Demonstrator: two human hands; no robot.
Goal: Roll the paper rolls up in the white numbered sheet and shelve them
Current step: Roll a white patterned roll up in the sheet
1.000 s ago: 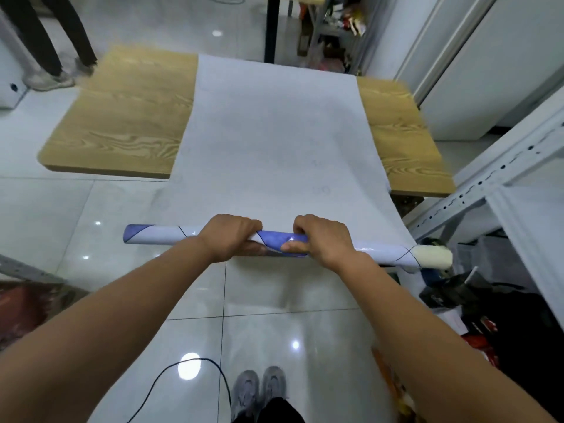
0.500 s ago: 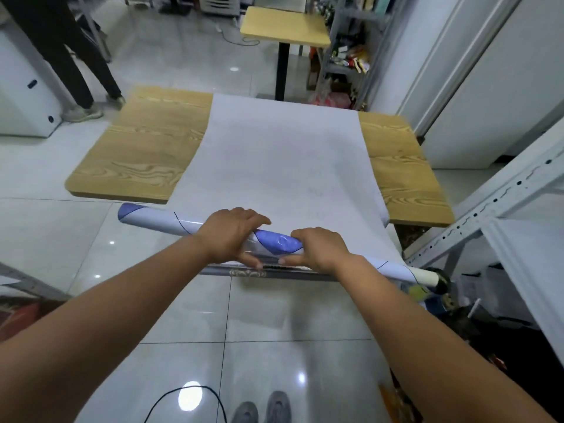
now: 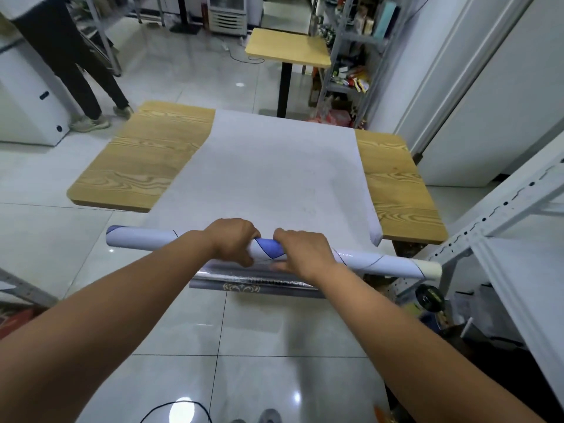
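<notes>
A long white paper roll with blue patches [image 3: 143,241] is held level in front of the wooden table [image 3: 152,154], just off its near edge. My left hand [image 3: 233,239] and my right hand [image 3: 300,253] grip its middle side by side, fingers curled round it. A shorter silvery roll with a gold ornament [image 3: 253,283] lies right under the hands against the long roll. The white numbered sheet [image 3: 274,172] lies flat across the table and runs down to the rolls; its near right corner hangs over the table edge.
A white metal shelf rack [image 3: 500,215] stands close on the right, with clutter on the floor below it. A person's legs [image 3: 76,74] are at the far left beside a white cabinet [image 3: 21,108]. A small table [image 3: 288,50] and stocked shelves stand behind. A black cable [image 3: 171,407] lies on the tiles.
The camera view has tilted up and the rolls have come nearer the table's near edge. The silvery roll has appeared beneath the long one. My hands have shifted closer together.
</notes>
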